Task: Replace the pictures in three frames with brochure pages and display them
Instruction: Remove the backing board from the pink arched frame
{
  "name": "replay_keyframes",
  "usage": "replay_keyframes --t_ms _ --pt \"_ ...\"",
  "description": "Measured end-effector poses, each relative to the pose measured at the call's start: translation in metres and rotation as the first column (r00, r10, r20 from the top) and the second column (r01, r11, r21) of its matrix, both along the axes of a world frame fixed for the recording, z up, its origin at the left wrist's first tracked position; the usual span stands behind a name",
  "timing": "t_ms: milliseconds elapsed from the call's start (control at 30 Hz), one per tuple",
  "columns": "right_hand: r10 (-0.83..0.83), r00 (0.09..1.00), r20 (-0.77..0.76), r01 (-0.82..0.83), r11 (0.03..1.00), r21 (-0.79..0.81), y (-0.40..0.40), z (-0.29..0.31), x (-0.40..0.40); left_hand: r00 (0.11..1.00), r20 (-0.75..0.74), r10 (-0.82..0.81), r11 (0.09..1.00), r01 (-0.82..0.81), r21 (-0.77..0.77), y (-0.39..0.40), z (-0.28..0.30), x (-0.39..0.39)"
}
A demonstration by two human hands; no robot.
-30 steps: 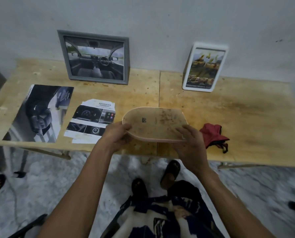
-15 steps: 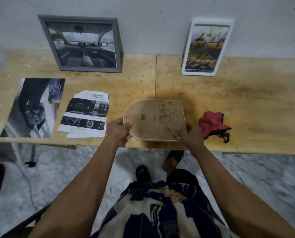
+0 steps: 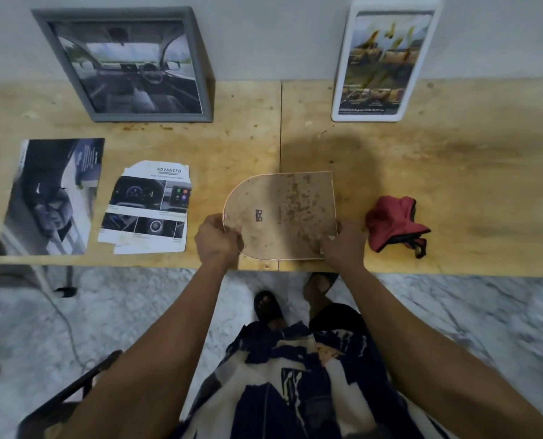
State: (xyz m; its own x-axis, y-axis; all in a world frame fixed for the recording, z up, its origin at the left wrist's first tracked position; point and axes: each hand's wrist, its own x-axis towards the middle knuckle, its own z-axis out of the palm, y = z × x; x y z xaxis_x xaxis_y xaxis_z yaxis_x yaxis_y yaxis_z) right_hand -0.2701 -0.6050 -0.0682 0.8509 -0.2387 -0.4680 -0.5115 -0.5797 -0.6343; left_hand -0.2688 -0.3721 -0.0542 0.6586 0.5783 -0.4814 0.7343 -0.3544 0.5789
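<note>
Both hands grip an arch-shaped, stained fibreboard frame back (image 3: pixel 279 213) lying flat at the plywood table's (image 3: pixel 454 172) near edge; left hand (image 3: pixel 218 240) fingers curl on its rounded end, right hand (image 3: pixel 343 245) fingers pinch its square corner; crumpled red cloth (image 3: pixel 393 224) just right.

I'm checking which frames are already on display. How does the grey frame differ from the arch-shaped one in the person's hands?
The grey frame stands upright against the wall; the arch-shaped frame lies back side up near the table's front edge. The grey frame is rectangular and shows a car-interior picture; the arch-shaped frame has one rounded end and shows only a stained brown backing. The left hand and right hand grip the arch-shaped frame; nothing touches the grey one. Both sit on the table.
</note>
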Motion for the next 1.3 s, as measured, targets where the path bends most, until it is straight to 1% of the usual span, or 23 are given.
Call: replay_keyframes --t_ms 167,267,367,467,533,667,733,833,1000,1133,1200,1267,1300 --pt "0.017 0.999 -0.031 -0.019 0.996 -0.085 0.005 -0.004 0.002 0.992 -0.008 -0.126 0.985 0.126 0.118 -0.002 0.0 0.0" --pt "0.018 1.0 -0.022 -0.019 0.996 -0.087 0.008 -0.002 0.002 0.982 -0.026 -0.186 0.961 0.187 0.202 -0.005 0.002 0.001" --pt "0.035 0.999 -0.003 -0.036 0.997 -0.062 0.014 0.001 0.0 0.981 -0.064 -0.183 0.959 0.192 0.209 -0.006 0.002 0.004" --pt "0.011 1.0 -0.025 -0.012 0.997 -0.07 0.016 0.002 0.0 0.967 -0.139 -0.216 0.942 0.243 0.229 -0.009 -0.001 0.009" --pt "0.009 1.0 -0.028 -0.011 0.997 -0.073 0.017 0.001 0.001 0.965 -0.183 -0.19 0.942 0.231 0.244 -0.014 0.002 0.014" --pt "-0.002 0.999 -0.04 0.0 0.998 -0.063 0.015 0.001 0.002 0.966 -0.251 -0.068 0.958 0.133 0.253 -0.026 0.01 0.026" --pt "-0.009 0.999 -0.044 0.006 0.998 -0.067 0.014 0.002 0.001 0.959 -0.277 -0.064 0.945 0.148 0.293 -0.029 0.009 0.027" --pt "-0.001 0.999 -0.039 -0.002 0.997 -0.076 0.014 0.003 0.002 0.959 -0.274 -0.078 0.932 0.167 0.321 -0.031 0.003 0.024" --pt "0.013 0.999 -0.04 -0.017 0.996 -0.088 0.016 0.004 0.002 0.959 -0.28 -0.045 0.946 0.131 0.296 -0.031 0.004 0.03" --pt "0.03 0.998 -0.046 -0.035 0.994 -0.104 0.016 0.005 0.003 0.954 -0.298 0.023 0.973 0.047 0.226 -0.021 0.007 0.042" --pt "0.04 0.998 -0.047 -0.045 0.993 -0.109 0.016 0.005 0.002 0.941 -0.337 0.005 0.977 0.067 0.202 -0.013 0.008 0.048" --pt "0.05 0.998 -0.041 -0.055 0.993 -0.107 0.016 0.006 0.002 0.934 -0.357 -0.023 0.99 0.07 0.12 -0.005 0.003 0.052" --pt "0.054 0.998 -0.04 -0.058 0.993 -0.104 0.016 0.006 0.002 0.936 -0.352 -0.016 0.996 0.045 0.074 0.001 -0.002 0.053"
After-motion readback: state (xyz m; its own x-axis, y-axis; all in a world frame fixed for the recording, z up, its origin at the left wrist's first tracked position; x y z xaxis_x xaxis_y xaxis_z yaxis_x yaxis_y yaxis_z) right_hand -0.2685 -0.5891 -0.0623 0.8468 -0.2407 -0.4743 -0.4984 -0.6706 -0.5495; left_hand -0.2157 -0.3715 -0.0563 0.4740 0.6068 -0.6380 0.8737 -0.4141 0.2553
